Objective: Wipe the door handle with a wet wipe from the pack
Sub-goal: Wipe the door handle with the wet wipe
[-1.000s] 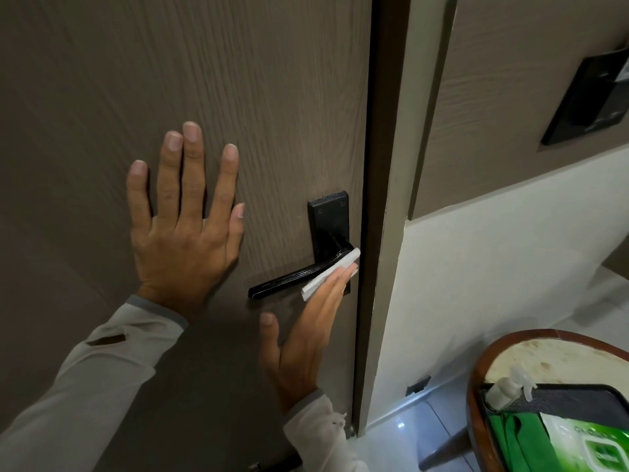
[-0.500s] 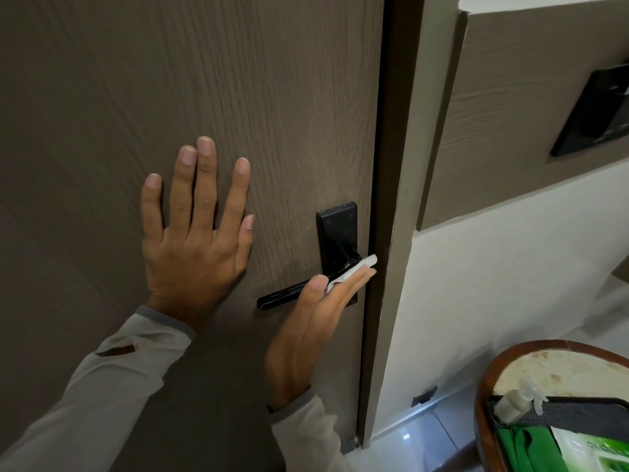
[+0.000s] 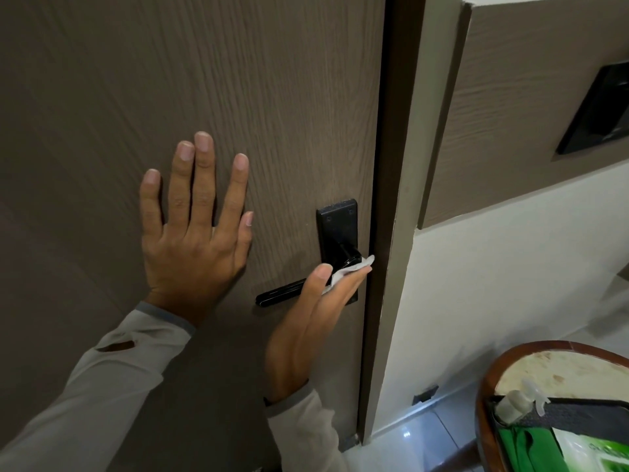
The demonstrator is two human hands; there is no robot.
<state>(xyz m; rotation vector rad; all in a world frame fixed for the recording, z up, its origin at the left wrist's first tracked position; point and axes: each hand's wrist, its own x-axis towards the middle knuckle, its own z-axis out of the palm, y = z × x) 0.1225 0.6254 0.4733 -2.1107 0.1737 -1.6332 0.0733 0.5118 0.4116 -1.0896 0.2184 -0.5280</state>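
1. Door (image 3: 272, 97): brown wood-grain panel, shut against its frame.
2. Door handle (image 3: 282, 294): black lever on a black backplate (image 3: 335, 223), near the door's right edge.
3. Left hand (image 3: 194, 247): spread wide and flat on the door, left of the lever, holding nothing.
4. Right hand (image 3: 306, 321): fingers and thumb closed on the wet wipe (image 3: 350, 270), pressing it against the lever near its pivot.
5. Wipe pack (image 3: 592, 451): green and white, in a tray on the round table (image 3: 510, 362) at lower right, well apart from the door.
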